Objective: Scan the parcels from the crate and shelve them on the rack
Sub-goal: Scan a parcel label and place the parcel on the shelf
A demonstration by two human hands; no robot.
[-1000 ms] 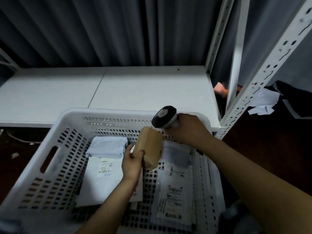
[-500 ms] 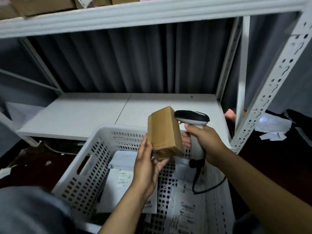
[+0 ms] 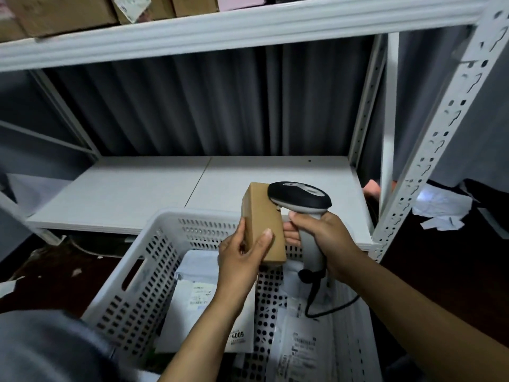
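L hand (image 3: 242, 260) grasps small brown cardboard parcel (image 3: 263, 224), held upright over far rim of white perforated plastic crate (image 3: 165, 244). R hand (image 3: 327, 241) clenched round grip of grey-black handheld scanner (image 3: 300, 198), head at parcel's top edge; contact unclear. Black scanner cable (image 3: 330, 310) hangs into crate. Flat white mailer bags (image 3: 198, 296) lie inside. White rack shelf (image 3: 137, 194) sits behind crate, perforated white upright (image 3: 440, 128) at R, brown cartons (image 3: 60, 12) on shelf above.
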